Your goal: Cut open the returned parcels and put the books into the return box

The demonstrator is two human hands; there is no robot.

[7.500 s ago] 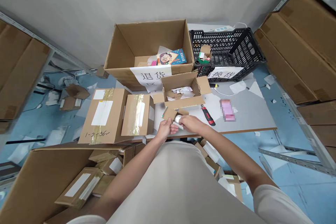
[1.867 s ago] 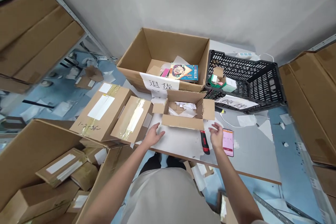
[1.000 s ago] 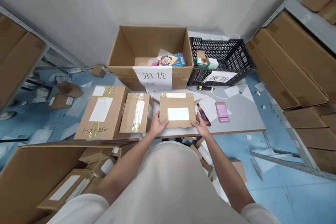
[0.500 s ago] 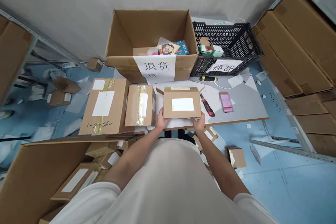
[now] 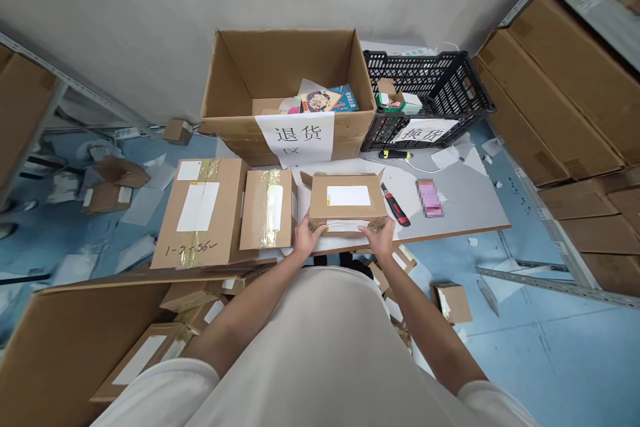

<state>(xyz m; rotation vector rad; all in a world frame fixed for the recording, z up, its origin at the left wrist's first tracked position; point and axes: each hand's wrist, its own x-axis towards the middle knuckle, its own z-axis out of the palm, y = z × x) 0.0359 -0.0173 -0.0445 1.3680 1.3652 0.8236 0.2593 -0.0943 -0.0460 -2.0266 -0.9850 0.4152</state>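
Note:
A small cardboard box (image 5: 320, 208) with white labels on its top and near side rests at the table's front edge. Flaps stick out at its far corners. My left hand (image 5: 306, 238) grips its near left corner, thumb on the near side and fingers around the edge. At the near right corner my right hand (image 5: 380, 237) holds it the same way, thumb on the label. A red and black utility knife (image 5: 395, 205) lies just right of the box. To the left stands a taped carton (image 5: 267, 208), close to my left hand.
A bigger taped carton (image 5: 196, 213) stands further left. Behind are a large open carton (image 5: 230, 137) holding a book and a black plastic crate (image 5: 430, 67). A pink pixelated item (image 5: 430, 198) and yellow-black cutter (image 5: 395, 154) lie on the table (image 5: 465, 203). Shelves flank both sides.
The box has tilted so that its labelled near side shows. My thumbs have come onto that near side. The camera view has shifted slightly.

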